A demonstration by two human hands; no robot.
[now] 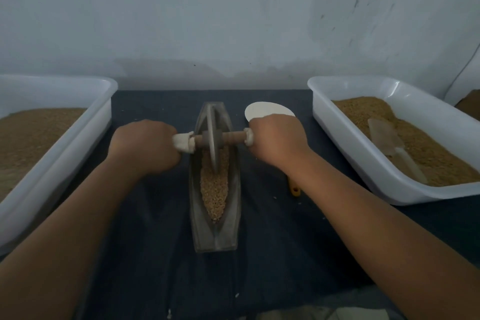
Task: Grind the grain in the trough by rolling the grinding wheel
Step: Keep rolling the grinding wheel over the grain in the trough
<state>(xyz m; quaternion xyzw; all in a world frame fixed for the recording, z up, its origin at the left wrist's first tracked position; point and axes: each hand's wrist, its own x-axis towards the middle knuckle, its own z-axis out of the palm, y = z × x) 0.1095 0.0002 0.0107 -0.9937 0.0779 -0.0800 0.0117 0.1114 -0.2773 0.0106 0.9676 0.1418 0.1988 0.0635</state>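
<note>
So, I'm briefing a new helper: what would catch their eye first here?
The left hand and right hand grip the handle of the grinding wheel, which stands in the grain in the trough at centre. White tubs flank it, the left tub and right tub; a scoop lies in the right one.

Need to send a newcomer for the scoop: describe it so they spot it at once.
Two white tubs of brown meal flank the grinding trough on the dark cloth. In the right tub, the scoop lies on the meal, handle toward you. It is the only pale, translucent tool; none shows in the left tub.
</note>
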